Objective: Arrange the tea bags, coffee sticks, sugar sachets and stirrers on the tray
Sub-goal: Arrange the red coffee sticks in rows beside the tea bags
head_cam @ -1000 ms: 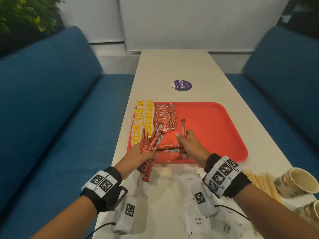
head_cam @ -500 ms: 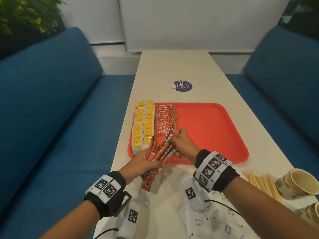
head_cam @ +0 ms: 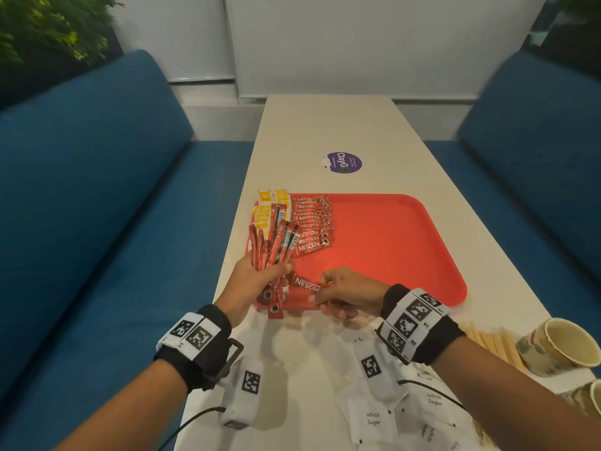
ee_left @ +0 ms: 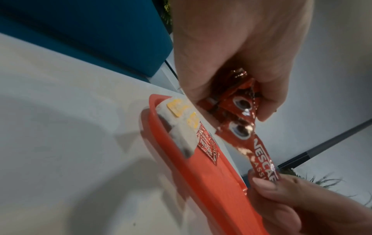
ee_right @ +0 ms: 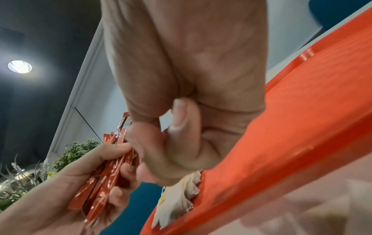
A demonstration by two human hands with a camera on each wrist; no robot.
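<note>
My left hand (head_cam: 260,281) grips a fanned bunch of red coffee sticks (head_cam: 276,242) over the near left corner of the red tray (head_cam: 406,255). My right hand (head_cam: 338,292) pinches one end of a single red coffee stick (head_cam: 307,284), which still reaches into the bunch; the left wrist view shows this stick (ee_left: 261,159) stretched between both hands. A row of coffee sticks (head_cam: 313,222) lies on the tray, with yellow tea bags (head_cam: 266,206) left of it. White sugar sachets (head_cam: 374,418) lie on the table near me. Wooden stirrers (head_cam: 487,340) lie at the right.
Paper cups (head_cam: 553,346) stand at the right table edge by the stirrers. A purple round sticker (head_cam: 344,162) marks the table beyond the tray. Blue sofas (head_cam: 97,190) flank the narrow table. The tray's right half is bare.
My right hand has come back from the row on the tray toward me and now pinches a single stick out of the bunch. My left hand lifted the bunch more upright.
</note>
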